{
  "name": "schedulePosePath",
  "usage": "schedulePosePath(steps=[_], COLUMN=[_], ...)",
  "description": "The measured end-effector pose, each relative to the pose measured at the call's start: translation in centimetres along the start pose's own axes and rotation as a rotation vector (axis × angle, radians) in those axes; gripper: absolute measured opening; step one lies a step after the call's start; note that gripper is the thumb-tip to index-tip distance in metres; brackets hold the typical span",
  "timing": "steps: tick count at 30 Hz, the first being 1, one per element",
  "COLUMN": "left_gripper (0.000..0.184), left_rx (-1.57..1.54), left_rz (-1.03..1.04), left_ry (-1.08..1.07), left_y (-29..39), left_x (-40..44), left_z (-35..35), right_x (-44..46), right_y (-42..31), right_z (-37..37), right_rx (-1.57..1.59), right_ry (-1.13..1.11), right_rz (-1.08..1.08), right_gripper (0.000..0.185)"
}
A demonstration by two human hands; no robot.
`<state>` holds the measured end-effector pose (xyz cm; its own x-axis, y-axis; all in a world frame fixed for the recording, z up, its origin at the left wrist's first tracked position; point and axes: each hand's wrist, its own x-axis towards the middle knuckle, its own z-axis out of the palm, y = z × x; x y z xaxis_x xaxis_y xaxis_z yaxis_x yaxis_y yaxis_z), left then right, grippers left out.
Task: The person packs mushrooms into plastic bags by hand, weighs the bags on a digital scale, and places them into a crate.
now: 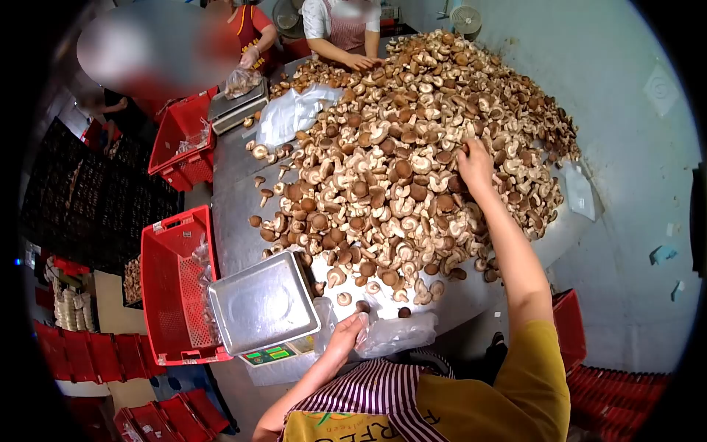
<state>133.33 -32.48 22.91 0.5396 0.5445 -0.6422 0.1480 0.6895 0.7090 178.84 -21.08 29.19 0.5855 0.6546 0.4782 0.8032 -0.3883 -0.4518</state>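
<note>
A large heap of brown-capped mushrooms (412,169) covers much of the metal table (236,173). My right hand (475,160) reaches into the heap, its fingers bent together among the mushrooms; whatever they grip is too small to make out. Low in the view, my left hand (347,335) pinches the edge of a clear plastic bag (398,335), which lies along the table's front edge. A few mushrooms sit just beyond that hand. To its left stands a scale with a bare metal pan (265,302) and a lit green display.
A red crate (177,287) with bagged goods stands left of the scale, another red crate (180,140) behind it. White plastic bags (294,114) lie by the heap. Across the table, one person handles a bag at a second scale (239,107); another person's hands touch the mushrooms.
</note>
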Motion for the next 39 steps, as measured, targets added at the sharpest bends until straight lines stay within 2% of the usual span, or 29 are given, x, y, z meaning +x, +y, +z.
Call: schedulePosePath(steps=[2,5,8,10,11,13,15,17,21,22,25,28,29,31,33,34,35,37,38,39], left_gripper=[0.025,0.024,0.024,0.022,0.022,0.020,0.022,0.024,0.024,0.024,0.023,0.022,0.022,0.022,0.022,0.021,0.021,0.021,0.021,0.021], left_rx=[0.013,-0.019,-0.056,-0.088,-0.096,-0.101,-0.086,-0.066,-0.052,-0.046,-0.022,-0.046,-0.049,-0.100,-0.106,-0.111,-0.111,-0.126,-0.120,-0.115], left_rz=[0.021,0.006,0.022,0.026,0.028,0.039,0.040,0.039,0.041,0.051,0.022,0.028,0.033,0.023,0.021,0.019,0.020,0.004,-0.005,-0.001], left_ry=[0.030,0.058,0.099,0.087,0.089,0.134,0.124,0.107,0.103,0.104,0.097,0.101,0.100,0.100,0.093,0.083,0.081,0.069,0.084,0.080], left_y=[-0.4,0.0,-0.5,-0.8,-1.0,-1.3,-1.1,-1.0,-0.9,-0.8,0.0,0.2,0.3,0.4,0.4,0.4,0.4,0.6,0.8,1.3], left_x=[-0.1,-0.3,-0.2,-0.3,-0.3,-0.4,-0.2,0.3,1.1,1.3,1.3,1.2,1.2,1.0,1.0,1.1,1.3,1.8,1.9,1.9], left_z=[-0.1,-0.2,-0.9,-1.8,-2.0,-2.1,-2.0,-1.6,-1.2,-1.0,-1.0,-1.3,-1.4,-1.5,-1.5,-1.5,-1.5,-1.3,-1.0,-1.0], right_x=[2.0,5.7,6.4,5.6,5.3,5.2,4.0,3.3,2.6,2.4,1.5,1.4,1.6,3.0,4.7,6.0,7.2,9.3,9.6,10.0], right_y=[-1.2,-0.4,0.1,-1.9,-2.1,-2.1,-1.6,-0.7,0.7,1.1,0.6,-1.0,-1.6,1.7,2.1,2.6,3.0,2.6,2.3,2.7], right_z=[1.2,4.3,4.8,2.5,1.9,-0.9,-1.5,-1.7,-2.2,-2.2,-3.5,-6.3,-7.8,-7.6,-7.6,-7.1,-6.7,-5.2,-4.3,-3.8], right_rx=[-0.081,-0.400,-0.472,-0.083,0.126,0.955,1.331,1.471,1.703,1.705,1.698,1.675,1.730,1.732,1.478,1.230,0.840,0.186,-0.149,-0.317], right_ry=[0.053,-0.205,-0.267,-0.033,-0.061,-0.526,-0.586,-0.647,-0.842,-0.832,-0.779,-0.575,-0.436,-0.383,-0.220,-0.294,-0.368,-0.319,-0.251,-0.342], right_rz=[-0.067,-0.069,-0.110,0.013,0.127,0.625,0.818,0.934,0.891,0.893,0.893,0.701,0.765,0.737,0.767,0.675,0.555,0.418,0.269,0.165], right_gripper=[0.031,0.025,0.025,0.026,0.028,0.034,0.022,0.023,0.033,0.033,0.033,0.037,0.036,0.034,0.024,0.027,0.034,0.050,0.061,0.059])
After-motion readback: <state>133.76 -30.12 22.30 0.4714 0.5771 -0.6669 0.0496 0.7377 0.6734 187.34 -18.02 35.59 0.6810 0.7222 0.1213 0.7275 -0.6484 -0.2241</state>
